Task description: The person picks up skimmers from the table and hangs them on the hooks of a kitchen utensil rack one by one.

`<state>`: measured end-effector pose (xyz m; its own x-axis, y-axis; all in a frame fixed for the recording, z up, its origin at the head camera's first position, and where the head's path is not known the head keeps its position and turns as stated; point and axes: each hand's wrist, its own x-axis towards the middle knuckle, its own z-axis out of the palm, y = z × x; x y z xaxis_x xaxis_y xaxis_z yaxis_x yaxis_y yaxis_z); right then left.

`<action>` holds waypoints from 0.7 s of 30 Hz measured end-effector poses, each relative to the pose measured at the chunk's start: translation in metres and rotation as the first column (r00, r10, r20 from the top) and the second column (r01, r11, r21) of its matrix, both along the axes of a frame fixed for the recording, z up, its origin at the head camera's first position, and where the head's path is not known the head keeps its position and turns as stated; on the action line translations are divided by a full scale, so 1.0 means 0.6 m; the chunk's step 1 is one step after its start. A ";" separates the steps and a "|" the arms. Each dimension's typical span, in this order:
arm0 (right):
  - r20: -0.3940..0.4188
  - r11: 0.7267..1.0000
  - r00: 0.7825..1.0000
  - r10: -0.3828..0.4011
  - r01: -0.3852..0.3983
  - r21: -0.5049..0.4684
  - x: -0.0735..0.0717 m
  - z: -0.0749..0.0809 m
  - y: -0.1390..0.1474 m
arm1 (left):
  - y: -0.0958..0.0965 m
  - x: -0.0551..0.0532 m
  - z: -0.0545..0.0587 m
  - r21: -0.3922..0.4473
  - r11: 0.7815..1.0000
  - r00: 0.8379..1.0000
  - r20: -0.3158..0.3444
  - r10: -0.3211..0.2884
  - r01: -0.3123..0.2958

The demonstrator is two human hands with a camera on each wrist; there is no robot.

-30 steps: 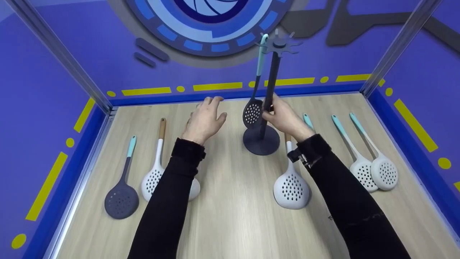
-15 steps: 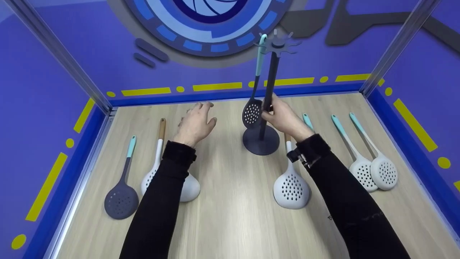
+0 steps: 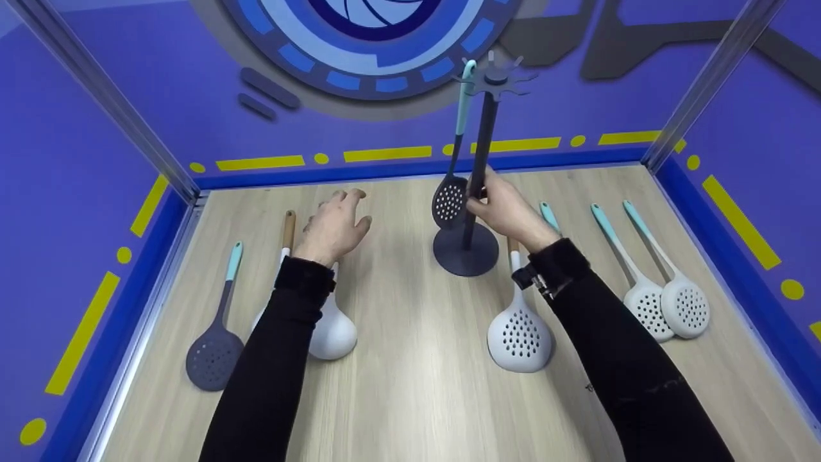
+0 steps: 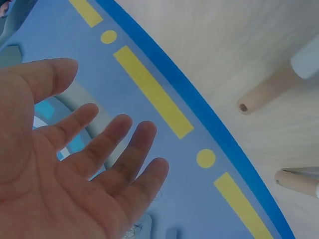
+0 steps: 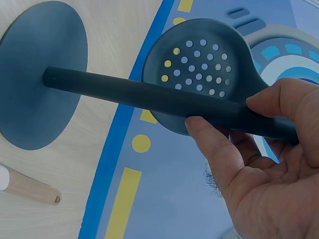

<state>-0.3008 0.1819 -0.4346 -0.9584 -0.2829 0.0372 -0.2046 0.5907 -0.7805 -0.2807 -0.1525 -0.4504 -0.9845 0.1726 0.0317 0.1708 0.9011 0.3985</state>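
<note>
My left hand [image 3: 332, 226] hovers over the left half of the table, palm and spread fingers holding nothing in the left wrist view. Beneath it, a white ladle [image 3: 333, 337] lies on the wood, its handle partly hidden by the hand. A wooden handle [image 3: 289, 228] of a white skimmer shows beside it, its head covered by the forearm. My right hand [image 3: 510, 210] grips the black pole of a utensil stand [image 3: 485, 138], which has a round base and a hooked top. From one hook hangs a dark skimmer [image 3: 450, 202] with a mint handle, close behind the pole.
A dark skimmer [image 3: 215, 358] lies far left. Right of the stand is a white skimmer [image 3: 521, 340]; a mint handle [image 3: 550, 215] pokes out behind the right wrist. Two pale skimmers, one [image 3: 686, 309] overlapping the other, lie far right. Blue printed walls [image 3: 385, 138] enclose the table.
My left hand has moved left and slightly toward me, away from the stand, uncovering more of the white ladle. My right hand keeps its grip on the pole.
</note>
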 end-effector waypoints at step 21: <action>0.014 1.000 1.000 0.000 0.001 -0.021 0.000 0.000 -0.001 | -0.063 0.013 -0.027 -0.020 1.000 0.998 0.068 0.006 -0.004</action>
